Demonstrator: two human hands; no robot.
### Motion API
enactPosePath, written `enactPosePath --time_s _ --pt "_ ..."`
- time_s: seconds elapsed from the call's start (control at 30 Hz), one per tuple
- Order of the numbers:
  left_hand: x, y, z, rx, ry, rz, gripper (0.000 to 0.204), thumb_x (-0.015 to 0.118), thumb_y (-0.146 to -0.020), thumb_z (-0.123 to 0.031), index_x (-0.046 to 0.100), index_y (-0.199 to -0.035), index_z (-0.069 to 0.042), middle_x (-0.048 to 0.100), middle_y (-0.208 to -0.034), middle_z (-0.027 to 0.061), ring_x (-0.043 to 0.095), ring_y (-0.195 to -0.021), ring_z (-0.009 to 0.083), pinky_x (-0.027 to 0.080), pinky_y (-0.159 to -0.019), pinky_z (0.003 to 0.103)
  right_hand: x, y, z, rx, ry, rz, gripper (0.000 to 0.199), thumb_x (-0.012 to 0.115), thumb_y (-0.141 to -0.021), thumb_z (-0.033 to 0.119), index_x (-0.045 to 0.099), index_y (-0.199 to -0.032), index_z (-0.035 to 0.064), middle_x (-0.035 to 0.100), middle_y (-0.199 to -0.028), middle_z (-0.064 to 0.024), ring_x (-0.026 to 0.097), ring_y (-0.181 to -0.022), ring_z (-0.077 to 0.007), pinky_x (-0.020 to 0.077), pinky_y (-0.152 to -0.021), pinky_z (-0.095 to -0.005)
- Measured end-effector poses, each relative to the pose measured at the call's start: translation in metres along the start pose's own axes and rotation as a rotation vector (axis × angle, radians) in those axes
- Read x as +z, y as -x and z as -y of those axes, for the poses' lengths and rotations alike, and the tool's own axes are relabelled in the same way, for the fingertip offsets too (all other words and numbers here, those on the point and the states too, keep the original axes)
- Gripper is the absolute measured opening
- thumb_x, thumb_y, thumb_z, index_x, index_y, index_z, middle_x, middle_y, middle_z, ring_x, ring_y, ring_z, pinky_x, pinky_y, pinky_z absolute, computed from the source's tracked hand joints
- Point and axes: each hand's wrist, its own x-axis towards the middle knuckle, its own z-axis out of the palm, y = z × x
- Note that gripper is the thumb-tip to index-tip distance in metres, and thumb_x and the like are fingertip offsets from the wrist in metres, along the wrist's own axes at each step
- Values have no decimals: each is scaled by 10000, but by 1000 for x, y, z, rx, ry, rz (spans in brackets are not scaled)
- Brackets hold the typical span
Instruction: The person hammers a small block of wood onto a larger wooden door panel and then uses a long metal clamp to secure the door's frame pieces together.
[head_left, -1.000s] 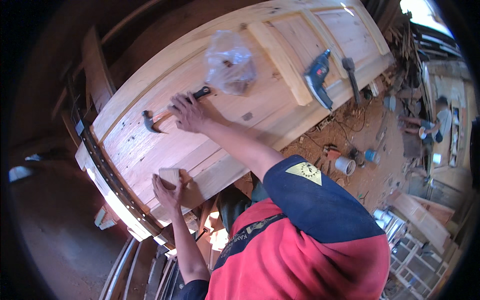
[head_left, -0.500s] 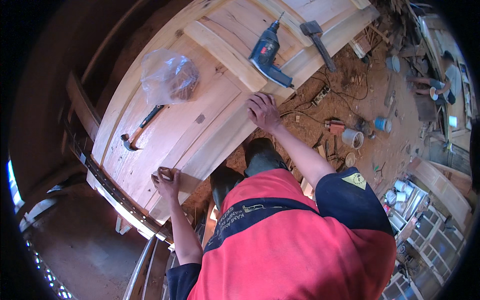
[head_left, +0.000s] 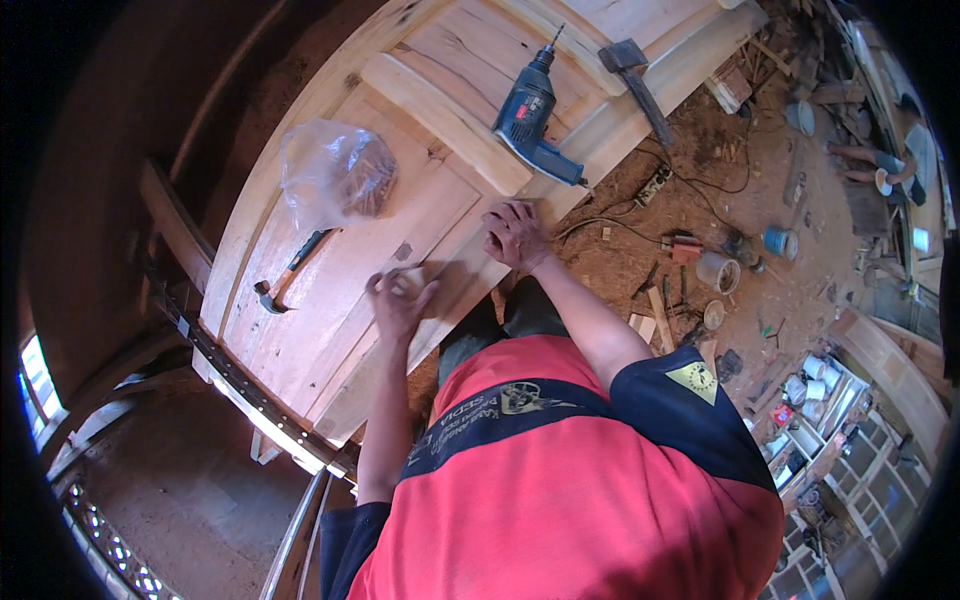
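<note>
- While our left hand (head_left: 398, 300) pinches what may be a small wooden block, blurred, over the wooden door panel (head_left: 340, 290), we place it.
- Our right hand (head_left: 515, 235) presses spread on the door's edge; next comes steady seating.

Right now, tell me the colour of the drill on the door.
Blue body, black chuck; the drill shows in the head view.

Clear plastic bag (head_left: 335, 175) on door panel (head_left: 420, 240)
</note>
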Motion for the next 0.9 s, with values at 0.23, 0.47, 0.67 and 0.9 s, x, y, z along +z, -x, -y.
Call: enactPosePath --time_s 0.23,0.47,0.67,0.9 --pt "48 -17 -36 106 138 -61 784 872 -716 -444 563 -1320 -51 451 -1331 243 470 -1228 433 459 -1013 493 -43 -20 -5 166 -104 -51 284 629 -845 209 637 -1102 88 601 -1099 -152 585 -1035 -351 485 -894 -479" --pt "19 -6 -1 523 -107 188 875 874 -686 -427 508 -1401 -83 407 -1494 225 381 -1393 420 343 -1163 509 -29 -83 57 -37 -250 118 236 652 -830 157 671 -1047 68 667 -977 -123 640 -954 -338 507 -904 -459" --pt "30 -33 -1 611 -9 262 697 723 -837 -469 521 -1383 -86 575 -1336 189 519 -1247 389 378 -1096 488 107 -151 173 -467 -301 479 298 593 -850 173 672 -1114 59 650 -1225 -127 591 -1190 -281 489 -1006 -431" --pt "75 -27 24 153 559 155 637 679 -914 -329 433 -1459 -110 473 -1386 170 436 -1284 354 342 -1087 504 185 -177 241 -508 -101 633 416 472 -964 182 558 -1336 15 542 -1397 -183 477 -1326 -351 415 -1101 -469"
